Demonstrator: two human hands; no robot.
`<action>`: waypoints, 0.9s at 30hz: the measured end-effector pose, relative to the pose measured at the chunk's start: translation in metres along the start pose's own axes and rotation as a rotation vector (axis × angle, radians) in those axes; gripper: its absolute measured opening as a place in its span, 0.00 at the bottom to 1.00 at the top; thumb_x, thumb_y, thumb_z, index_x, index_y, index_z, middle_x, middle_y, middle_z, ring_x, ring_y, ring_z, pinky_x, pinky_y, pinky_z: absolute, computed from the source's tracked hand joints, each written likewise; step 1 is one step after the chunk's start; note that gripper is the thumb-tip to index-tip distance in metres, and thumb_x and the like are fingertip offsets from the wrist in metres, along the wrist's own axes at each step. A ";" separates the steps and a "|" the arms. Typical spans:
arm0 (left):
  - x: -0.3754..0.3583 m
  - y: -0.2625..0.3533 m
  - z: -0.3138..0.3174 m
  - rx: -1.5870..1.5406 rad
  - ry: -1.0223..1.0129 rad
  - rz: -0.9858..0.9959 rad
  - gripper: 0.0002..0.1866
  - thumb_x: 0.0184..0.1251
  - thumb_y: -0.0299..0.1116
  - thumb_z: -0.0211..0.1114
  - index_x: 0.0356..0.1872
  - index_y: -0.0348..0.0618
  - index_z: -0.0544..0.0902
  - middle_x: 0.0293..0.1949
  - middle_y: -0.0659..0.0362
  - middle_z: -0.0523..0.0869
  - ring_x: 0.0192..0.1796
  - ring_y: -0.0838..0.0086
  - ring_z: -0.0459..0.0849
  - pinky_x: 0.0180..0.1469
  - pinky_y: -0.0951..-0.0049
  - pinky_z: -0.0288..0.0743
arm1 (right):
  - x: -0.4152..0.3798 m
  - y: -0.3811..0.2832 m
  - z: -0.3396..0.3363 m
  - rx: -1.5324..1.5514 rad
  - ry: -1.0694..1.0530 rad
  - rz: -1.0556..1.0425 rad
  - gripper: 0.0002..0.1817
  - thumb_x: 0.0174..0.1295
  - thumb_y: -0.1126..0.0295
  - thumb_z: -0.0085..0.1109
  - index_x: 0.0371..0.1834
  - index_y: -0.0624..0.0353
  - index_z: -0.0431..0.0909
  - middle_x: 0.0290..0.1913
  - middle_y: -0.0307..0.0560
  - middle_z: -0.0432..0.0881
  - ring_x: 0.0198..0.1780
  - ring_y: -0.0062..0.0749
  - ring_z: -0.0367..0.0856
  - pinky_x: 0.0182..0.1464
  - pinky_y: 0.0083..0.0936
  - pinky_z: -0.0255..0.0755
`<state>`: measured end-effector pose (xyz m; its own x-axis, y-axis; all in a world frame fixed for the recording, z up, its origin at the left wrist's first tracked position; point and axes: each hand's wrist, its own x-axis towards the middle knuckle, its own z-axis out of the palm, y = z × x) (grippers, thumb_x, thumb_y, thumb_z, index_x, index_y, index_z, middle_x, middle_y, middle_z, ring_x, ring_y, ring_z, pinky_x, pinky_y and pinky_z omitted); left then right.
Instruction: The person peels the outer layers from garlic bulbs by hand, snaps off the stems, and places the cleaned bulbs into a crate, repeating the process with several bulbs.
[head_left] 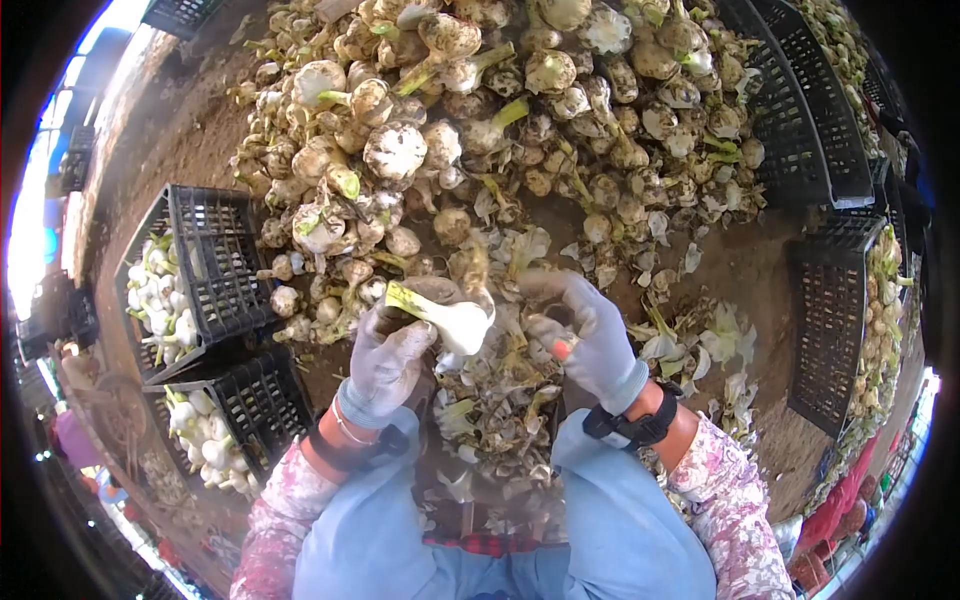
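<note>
My left hand [385, 365], in a pale glove, is closed around the green stem of a garlic bulb [462, 325]. The bulb points to the right, white and smooth, with what looks like a strip of skin under it. To its right my right hand [590, 340], also gloved, is apart from the bulb. Its fingers are curved and spread from the thumb, blurred at the tips, and I see nothing between them. A bare orange-pink fingertip shows through this glove. Loose garlic skins [490, 400] lie below both hands, between the knees.
A large heap of unpeeled garlic bulbs [395, 150] fills the ground ahead. Black crates [222, 255] with white garlic stand at left, one behind another black crate [262, 400]. More black crates [825, 325] line the right side, with garlic beyond. Scattered skins [725, 335] lie at right.
</note>
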<state>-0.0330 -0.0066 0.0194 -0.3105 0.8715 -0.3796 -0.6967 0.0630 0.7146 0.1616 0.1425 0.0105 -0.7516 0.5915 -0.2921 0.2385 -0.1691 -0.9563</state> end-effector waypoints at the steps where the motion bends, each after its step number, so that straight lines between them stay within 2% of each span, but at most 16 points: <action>1: 0.001 0.000 0.001 0.013 -0.010 -0.034 0.23 0.66 0.27 0.63 0.61 0.31 0.74 0.51 0.50 0.85 0.51 0.67 0.85 0.52 0.69 0.79 | 0.003 -0.013 0.009 0.162 -0.018 0.047 0.23 0.62 0.74 0.66 0.62 0.57 0.76 0.54 0.44 0.82 0.51 0.32 0.82 0.53 0.25 0.78; 3: 0.004 -0.004 0.010 0.035 0.052 0.013 0.22 0.67 0.28 0.64 0.61 0.31 0.74 0.51 0.51 0.85 0.50 0.69 0.85 0.49 0.71 0.78 | 0.006 -0.028 0.024 0.488 -0.048 0.140 0.22 0.61 0.73 0.69 0.59 0.59 0.79 0.52 0.42 0.83 0.50 0.25 0.82 0.52 0.23 0.77; 4: 0.005 -0.006 0.014 0.045 0.085 0.037 0.22 0.67 0.29 0.64 0.61 0.32 0.74 0.51 0.51 0.85 0.49 0.70 0.85 0.48 0.73 0.78 | 0.007 -0.019 0.028 0.283 -0.070 0.119 0.24 0.59 0.70 0.72 0.59 0.62 0.79 0.49 0.44 0.86 0.47 0.25 0.83 0.51 0.22 0.77; 7: 0.004 -0.008 0.017 0.071 0.054 0.031 0.23 0.69 0.31 0.64 0.61 0.33 0.73 0.50 0.52 0.85 0.48 0.73 0.85 0.46 0.75 0.78 | 0.007 -0.013 0.032 -0.038 0.030 -0.025 0.24 0.57 0.68 0.75 0.57 0.62 0.81 0.46 0.44 0.87 0.45 0.23 0.84 0.49 0.22 0.78; 10: 0.004 -0.013 0.011 0.116 0.124 -0.067 0.22 0.71 0.31 0.61 0.62 0.33 0.72 0.51 0.51 0.84 0.48 0.71 0.84 0.47 0.73 0.79 | 0.002 -0.005 0.034 -0.048 0.055 -0.094 0.23 0.55 0.68 0.76 0.53 0.61 0.82 0.40 0.45 0.88 0.43 0.26 0.85 0.47 0.26 0.78; 13: 0.003 -0.009 0.016 -0.040 0.102 -0.029 0.20 0.74 0.29 0.57 0.63 0.33 0.70 0.52 0.49 0.82 0.51 0.67 0.84 0.48 0.69 0.80 | 0.005 0.013 0.024 -0.109 0.016 -0.096 0.19 0.55 0.65 0.75 0.49 0.59 0.84 0.39 0.47 0.88 0.40 0.36 0.86 0.46 0.30 0.79; 14: 0.003 -0.004 0.024 -0.130 0.126 0.022 0.19 0.75 0.27 0.54 0.63 0.33 0.69 0.54 0.48 0.82 0.55 0.63 0.84 0.49 0.68 0.81 | 0.007 0.023 0.018 -0.253 -0.025 -0.021 0.20 0.56 0.64 0.74 0.50 0.58 0.83 0.40 0.48 0.87 0.41 0.38 0.85 0.46 0.31 0.79; 16: 0.002 0.001 0.017 -0.087 0.061 0.048 0.16 0.74 0.26 0.51 0.60 0.34 0.71 0.56 0.48 0.79 0.60 0.59 0.80 0.58 0.61 0.77 | 0.010 0.040 0.007 -0.542 -0.111 0.130 0.20 0.57 0.61 0.72 0.51 0.56 0.82 0.44 0.51 0.86 0.41 0.43 0.85 0.47 0.32 0.79; 17: 0.002 0.003 0.014 -0.065 0.028 0.061 0.15 0.74 0.25 0.50 0.59 0.34 0.71 0.57 0.47 0.77 0.62 0.57 0.78 0.63 0.57 0.75 | 0.008 0.038 0.008 -0.530 -0.091 0.058 0.22 0.58 0.60 0.71 0.53 0.57 0.81 0.46 0.52 0.85 0.43 0.43 0.84 0.46 0.32 0.79; 18: -0.001 0.006 0.017 0.070 0.096 0.033 0.16 0.73 0.28 0.52 0.58 0.33 0.72 0.55 0.49 0.79 0.60 0.62 0.80 0.62 0.61 0.75 | 0.004 0.034 0.011 -0.517 -0.068 -0.011 0.23 0.59 0.58 0.70 0.54 0.58 0.79 0.48 0.53 0.84 0.44 0.42 0.84 0.46 0.33 0.79; 19: -0.001 0.004 0.016 0.157 0.074 0.025 0.17 0.73 0.30 0.55 0.58 0.33 0.73 0.54 0.50 0.80 0.59 0.64 0.80 0.61 0.63 0.75 | 0.000 0.031 0.013 -0.503 -0.045 -0.077 0.24 0.61 0.56 0.69 0.55 0.58 0.78 0.51 0.54 0.82 0.45 0.42 0.84 0.46 0.33 0.79; 21: 0.001 -0.002 0.013 0.331 0.028 0.008 0.19 0.72 0.34 0.59 0.58 0.32 0.74 0.52 0.52 0.82 0.56 0.67 0.81 0.60 0.66 0.75 | 0.002 0.018 0.028 -0.048 -0.014 0.031 0.24 0.63 0.59 0.69 0.54 0.62 0.74 0.50 0.50 0.80 0.46 0.33 0.83 0.45 0.30 0.78; 22: 0.000 -0.007 0.016 0.275 0.045 0.012 0.19 0.71 0.32 0.65 0.59 0.33 0.76 0.47 0.58 0.86 0.42 0.80 0.82 0.41 0.81 0.75 | 0.003 -0.001 0.035 0.146 0.002 0.111 0.22 0.63 0.59 0.69 0.52 0.63 0.74 0.48 0.48 0.80 0.45 0.30 0.83 0.45 0.28 0.78; 24: -0.001 -0.008 0.018 0.200 0.042 0.006 0.19 0.71 0.32 0.65 0.58 0.33 0.77 0.47 0.58 0.85 0.42 0.81 0.82 0.39 0.82 0.74 | 0.003 -0.029 0.038 0.548 0.005 0.319 0.18 0.63 0.65 0.70 0.49 0.61 0.74 0.42 0.41 0.80 0.43 0.23 0.82 0.45 0.23 0.78; 26: 0.000 -0.009 0.016 0.126 0.002 0.026 0.20 0.71 0.32 0.66 0.59 0.34 0.76 0.48 0.55 0.85 0.42 0.79 0.83 0.39 0.82 0.74 | 0.006 -0.012 0.035 0.729 -0.084 0.322 0.18 0.63 0.66 0.71 0.49 0.60 0.73 0.41 0.40 0.80 0.42 0.22 0.82 0.45 0.23 0.78; 27: 0.000 -0.007 0.015 0.093 0.019 -0.004 0.20 0.71 0.33 0.65 0.59 0.34 0.75 0.50 0.53 0.84 0.47 0.74 0.83 0.46 0.75 0.75 | 0.006 -0.003 0.033 0.819 -0.129 0.326 0.18 0.62 0.67 0.71 0.49 0.60 0.73 0.40 0.39 0.80 0.41 0.21 0.82 0.45 0.23 0.78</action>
<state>-0.0189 0.0003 0.0231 -0.3206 0.8620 -0.3928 -0.6349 0.1122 0.7644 0.1359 0.1206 0.0109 -0.7984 0.3300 -0.5037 -0.0241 -0.8533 -0.5209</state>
